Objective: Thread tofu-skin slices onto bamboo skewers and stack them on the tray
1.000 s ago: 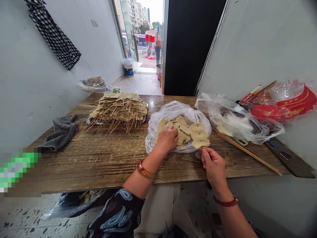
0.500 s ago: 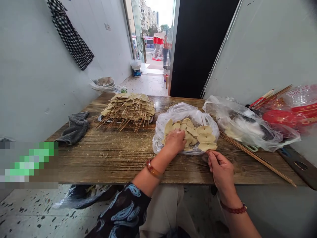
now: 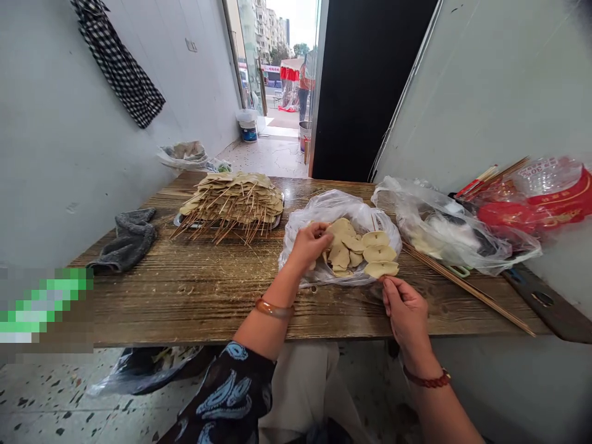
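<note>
My right hand (image 3: 407, 308) pinches the lower end of a thin skewer that carries three pale yellow, flat round slices (image 3: 380, 253) in a row. The skewered slices are above the near right part of an open clear plastic bag (image 3: 296, 225). Over the bag's left side, my left hand (image 3: 313, 245) has its thumb and fingers curled together at the edge of a loose round slice (image 3: 342, 227). More loose slices (image 3: 339, 254) lie heaped in the bag, some with ragged edges. My left palm and the slices beneath it are hidden.
A tray (image 3: 179, 220) bears a high pile of skewered slices (image 3: 235, 200). Left of it lies a grey cloth (image 3: 132, 237). Bare skewers (image 3: 467, 287), another plastic bag (image 3: 416, 209), red packaging (image 3: 509, 213) and a dark board (image 3: 546, 302) are at the right. Crumbs dot the wooden table (image 3: 185, 308).
My left hand has risen out of the heap and shifted left, its fingers now at a slice's edge. My right hand keeps its pinch on the skewer. The whole view has shifted slightly.
</note>
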